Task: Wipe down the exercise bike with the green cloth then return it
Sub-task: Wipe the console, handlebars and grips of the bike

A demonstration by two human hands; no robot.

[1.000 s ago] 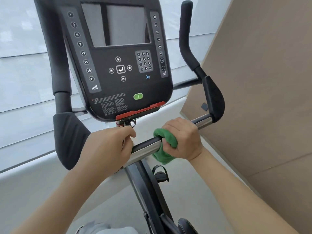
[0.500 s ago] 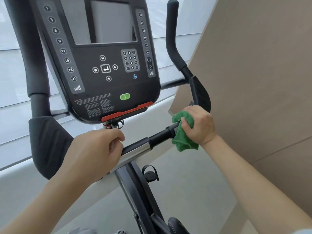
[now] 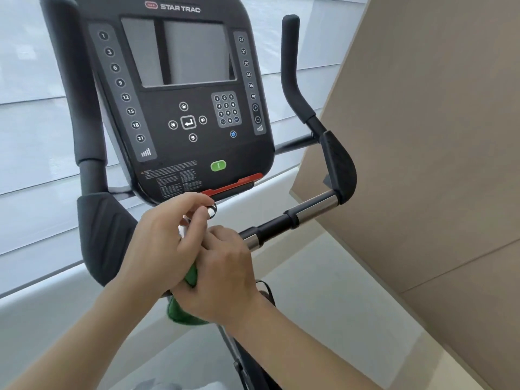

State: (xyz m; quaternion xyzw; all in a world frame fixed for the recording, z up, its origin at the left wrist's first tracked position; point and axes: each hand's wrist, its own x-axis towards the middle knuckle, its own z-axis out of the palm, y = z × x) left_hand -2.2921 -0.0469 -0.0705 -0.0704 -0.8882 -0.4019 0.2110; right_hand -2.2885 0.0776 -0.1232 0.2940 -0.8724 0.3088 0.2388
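Our right hand's [image 3: 222, 274] fingers clench the green cloth [image 3: 183, 311] against the exercise bike's [image 3: 180, 114] handlebar [image 3: 292, 219]; our left hand's [image 3: 166, 243] fingers curl loosely above it, grasping nothing.

A single head-worn, wide-angle camera supplies the only view; no second view shares the scene. It looks forward and down from behind the handlebar [image 3: 292, 218] of the exercise bike [image 3: 180, 108]. The console [image 3: 183, 153] is the reference landmark: it stands close to the lens, fills the upper centre of the view and leans to the left. Both forearms enter from the bottom edge, below the console. The left hand [image 3: 166, 237] and right hand [image 3: 225, 274] meet just below the console's lower edge. The white-slatted wall [image 3: 31, 114] lies behind the console, a beige panel [image 3: 427, 130] to its right.
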